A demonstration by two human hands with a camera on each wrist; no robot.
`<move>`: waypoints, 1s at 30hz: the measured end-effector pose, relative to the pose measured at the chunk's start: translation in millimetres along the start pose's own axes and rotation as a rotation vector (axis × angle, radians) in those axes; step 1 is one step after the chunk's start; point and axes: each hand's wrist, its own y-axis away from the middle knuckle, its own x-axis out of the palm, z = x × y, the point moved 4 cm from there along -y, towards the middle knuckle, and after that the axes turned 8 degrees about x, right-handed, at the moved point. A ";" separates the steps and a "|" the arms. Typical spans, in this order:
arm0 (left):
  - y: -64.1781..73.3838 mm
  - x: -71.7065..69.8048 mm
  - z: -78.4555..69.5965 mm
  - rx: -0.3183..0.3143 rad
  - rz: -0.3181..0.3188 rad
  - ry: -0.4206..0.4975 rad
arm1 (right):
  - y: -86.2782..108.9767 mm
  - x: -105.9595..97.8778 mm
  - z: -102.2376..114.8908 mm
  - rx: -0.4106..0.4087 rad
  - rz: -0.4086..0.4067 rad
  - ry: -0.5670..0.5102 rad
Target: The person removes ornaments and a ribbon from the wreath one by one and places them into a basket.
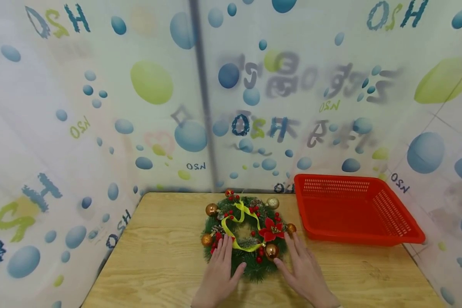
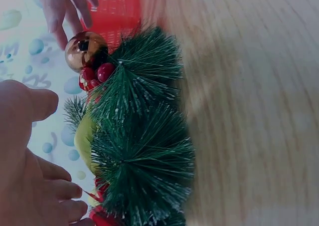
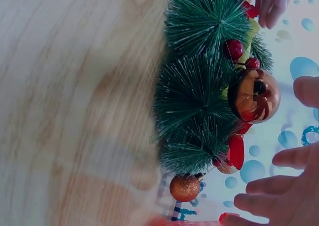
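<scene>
Left hand [image 1: 220, 269], right hand [image 1: 305, 270] at round wreath [image 1: 251, 260]; flat, decorated side up.

Left hand [image 1: 218, 273]: back up, fingers [image 1: 225, 248] nearly straight, close together, pointing forward; thumb [image 1: 239, 271] out to the right. Right hand [image 1: 303, 270]: back up, fingers loosely extended, slightly spread in right wrist view, pointing forward and a bit left; thumb angled toward left hand. Hands side by side, apart. Wrists near head view's bottom edge.

White, blue-and-green-spotted sheeting [image 1: 231, 167] behind and beside a light, wood-grained table [image 1: 158, 261].
</scene>
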 end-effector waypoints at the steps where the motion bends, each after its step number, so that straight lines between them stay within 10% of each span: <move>1: 0.3 1.1 0.5 -0.004 0.008 0.007 | 0.5 0.6 0.2 -0.007 -0.007 0.000; 30: 9.2 15.1 1.5 0.043 -0.037 -0.067 | 0.8 15.2 12.4 -0.026 -0.076 -0.131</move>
